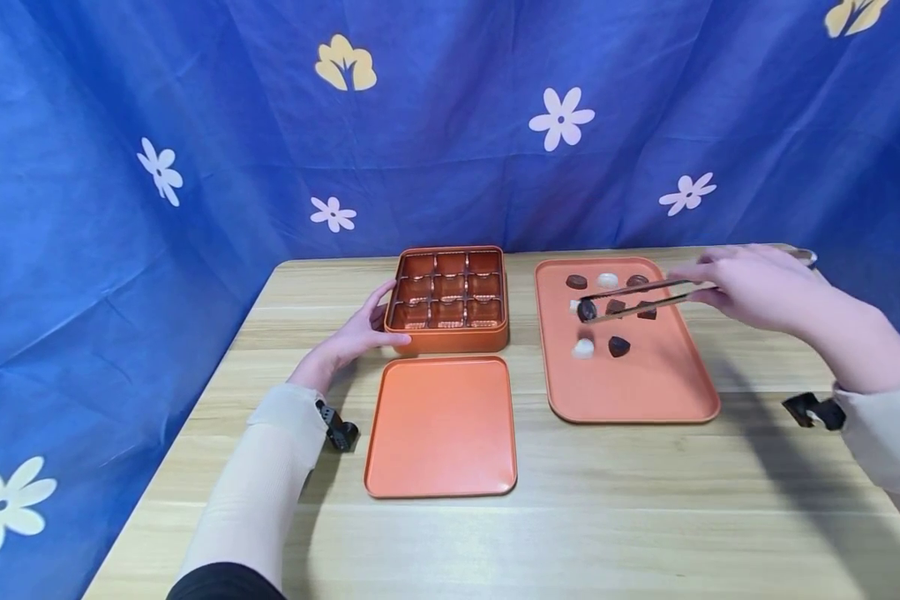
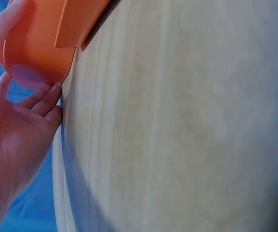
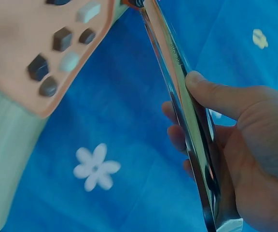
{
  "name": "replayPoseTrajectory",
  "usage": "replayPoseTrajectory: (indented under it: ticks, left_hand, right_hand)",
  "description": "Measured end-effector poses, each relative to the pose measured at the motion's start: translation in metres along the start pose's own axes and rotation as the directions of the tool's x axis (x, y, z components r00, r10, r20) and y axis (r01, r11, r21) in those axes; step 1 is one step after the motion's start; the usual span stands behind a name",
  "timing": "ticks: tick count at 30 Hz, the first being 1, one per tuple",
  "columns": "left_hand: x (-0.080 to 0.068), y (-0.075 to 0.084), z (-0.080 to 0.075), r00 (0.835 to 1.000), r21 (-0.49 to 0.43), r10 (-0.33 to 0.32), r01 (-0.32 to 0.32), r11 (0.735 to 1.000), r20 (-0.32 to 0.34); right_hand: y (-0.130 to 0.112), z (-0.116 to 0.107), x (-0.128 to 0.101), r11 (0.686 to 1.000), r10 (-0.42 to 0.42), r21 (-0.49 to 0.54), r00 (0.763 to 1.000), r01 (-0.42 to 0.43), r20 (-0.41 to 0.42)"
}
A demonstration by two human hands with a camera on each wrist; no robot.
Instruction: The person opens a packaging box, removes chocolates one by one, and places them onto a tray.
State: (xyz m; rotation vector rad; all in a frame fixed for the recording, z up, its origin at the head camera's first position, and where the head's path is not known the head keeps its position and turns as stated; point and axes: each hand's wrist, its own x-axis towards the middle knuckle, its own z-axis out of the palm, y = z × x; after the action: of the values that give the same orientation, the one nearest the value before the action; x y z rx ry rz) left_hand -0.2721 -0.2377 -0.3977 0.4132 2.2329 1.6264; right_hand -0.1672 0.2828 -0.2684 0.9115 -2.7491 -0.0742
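Note:
My right hand [image 1: 765, 283] grips metal tongs [image 1: 656, 286], thumb on one arm and fingers on the other in the right wrist view. The tong tips pinch a dark round chocolate [image 1: 587, 311] over the pink tray [image 1: 645, 400]. Around it on the tray are several chocolates, among them a white one [image 1: 582, 348], a dark one [image 1: 618, 347] and a brown one [image 1: 577, 282]. My left hand [image 1: 352, 336] touches the near left corner of an orange box [image 1: 457, 342], thumb at its front and fingers along its side. Its brown divided insert [image 1: 448, 287] has bare compartments.
An orange square lid [image 1: 441, 429] lies on the wooden table [image 1: 607, 517] just in front of the box, left of the tray. Blue flowered cloth [image 1: 435, 167] hangs behind the table and along its left side.

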Motion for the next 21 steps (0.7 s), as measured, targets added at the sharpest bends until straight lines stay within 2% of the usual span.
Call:
replayPoseTrajectory:
  ticks: [4,8,11,14,19,21]
  left_hand:
    - [0.002,-0.007,-0.002,1.000,0.021,0.012,-0.012,1.000,-0.009]
    - [0.002,-0.009,-0.002,1.000,0.027,0.016,-0.016,0.999,-0.016]
    - [0.002,-0.008,-0.002,1.000,0.025,0.007,-0.007,1.000,-0.014]
    - [-0.001,-0.005,-0.001,1.000,0.013,-0.006,0.006,1.000,-0.009]
    - [-0.008,0.013,0.003,1.000,-0.004,-0.010,0.010,1.000,0.005]
    - [-0.009,0.015,0.004,1.000,0.001,-0.012,0.012,1.000,0.008]
  right_hand:
    - [0.014,0.010,-0.028,0.999,0.037,-0.009,0.999,-0.038,-0.033]
    - [0.023,0.014,-0.053,0.987,0.160,-0.013,0.987,-0.159,0.029]
    - [0.027,0.018,-0.067,0.976,0.220,-0.017,0.972,-0.219,0.083]
    - [0.029,0.024,-0.076,0.971,0.236,-0.003,0.964,-0.238,0.121]
    - [0.033,0.034,-0.083,0.971,0.233,0.015,0.959,-0.239,0.163]
    - [0.033,0.037,-0.084,0.972,0.229,0.018,0.957,-0.236,0.179]
